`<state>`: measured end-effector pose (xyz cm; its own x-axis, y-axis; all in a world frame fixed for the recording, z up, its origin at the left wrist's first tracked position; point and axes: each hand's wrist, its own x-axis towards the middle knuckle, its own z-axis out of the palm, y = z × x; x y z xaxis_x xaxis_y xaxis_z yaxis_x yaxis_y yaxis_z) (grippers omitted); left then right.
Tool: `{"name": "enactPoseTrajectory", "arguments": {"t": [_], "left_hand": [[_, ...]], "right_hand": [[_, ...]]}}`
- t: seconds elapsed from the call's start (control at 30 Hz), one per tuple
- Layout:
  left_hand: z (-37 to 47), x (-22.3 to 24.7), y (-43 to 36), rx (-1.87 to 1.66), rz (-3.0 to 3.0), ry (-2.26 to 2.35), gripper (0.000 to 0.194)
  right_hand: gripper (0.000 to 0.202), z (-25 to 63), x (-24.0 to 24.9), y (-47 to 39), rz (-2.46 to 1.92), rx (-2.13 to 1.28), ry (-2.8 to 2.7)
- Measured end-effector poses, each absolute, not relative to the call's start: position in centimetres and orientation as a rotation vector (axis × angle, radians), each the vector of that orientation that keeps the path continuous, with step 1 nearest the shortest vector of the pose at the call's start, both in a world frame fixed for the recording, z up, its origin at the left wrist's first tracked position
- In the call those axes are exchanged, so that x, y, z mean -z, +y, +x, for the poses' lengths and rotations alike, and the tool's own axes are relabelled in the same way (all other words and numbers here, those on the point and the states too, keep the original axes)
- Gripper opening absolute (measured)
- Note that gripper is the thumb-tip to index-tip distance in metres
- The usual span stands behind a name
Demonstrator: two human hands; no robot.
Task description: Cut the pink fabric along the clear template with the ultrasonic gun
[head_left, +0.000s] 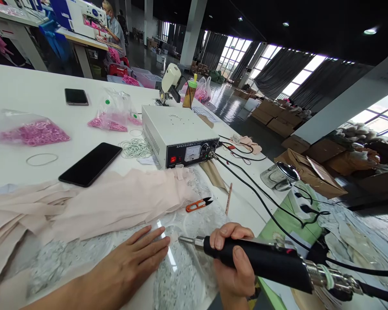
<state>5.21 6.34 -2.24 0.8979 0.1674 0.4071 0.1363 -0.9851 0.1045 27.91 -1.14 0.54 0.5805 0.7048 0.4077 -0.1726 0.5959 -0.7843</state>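
My left hand [129, 262] lies flat, fingers stretched out, on sheer beige material over a glossy stone-patterned surface [181, 280]. My right hand [234, 262] is wrapped round a black handheld tool [261, 262] with a metal tip, which points left, close to my left fingertips. A cable runs from the tool's rear end. Beyond my left hand lies a stack of pale pink-beige fabric [116, 202]. Orange-handled thread snips [198, 204] rest at the fabric's right end. A white control box [181, 129] with a lit red switch stands behind the fabric.
A black phone [90, 164] lies on the fabric's far edge. Behind are bags of pink pieces [39, 131], green-white elastic bands [136, 148] and a second phone [76, 97]. Black cables and a glass jar [280, 176] are at right. A person [114, 30] sits at a sewing machine.
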Motion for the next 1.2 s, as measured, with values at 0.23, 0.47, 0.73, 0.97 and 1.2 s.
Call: {"name": "enactPoseTrajectory", "arguments": {"t": [0.23, 0.47, 0.73, 0.97, 1.2], "left_hand": [[5.2, 2.4, 6.4, -0.635, 2.967, 0.243, 0.059], [5.2, 2.7, 6.4, -0.637, 2.986, 0.234, 0.054], [5.3, 1.9, 6.3, -0.708, 3.002, 0.230, 0.047], [5.0, 1.1, 6.1, -0.730, 2.997, 0.196, 0.043], [5.1, 0.9, 5.9, -0.749, 2.943, 0.229, 0.039]], "right_hand": [[0.010, 27.6, -0.5, -0.5, -0.718, -0.571, -0.757], [0.009, 27.4, -0.3, -0.2, -0.725, -0.579, -0.787], [0.005, 27.5, -0.5, -0.1, -0.744, -0.589, -0.829], [0.007, 27.6, -0.4, 0.2, -0.782, -0.535, -0.848], [0.009, 26.8, -1.1, -0.2, -0.751, -0.608, -0.839]]}}
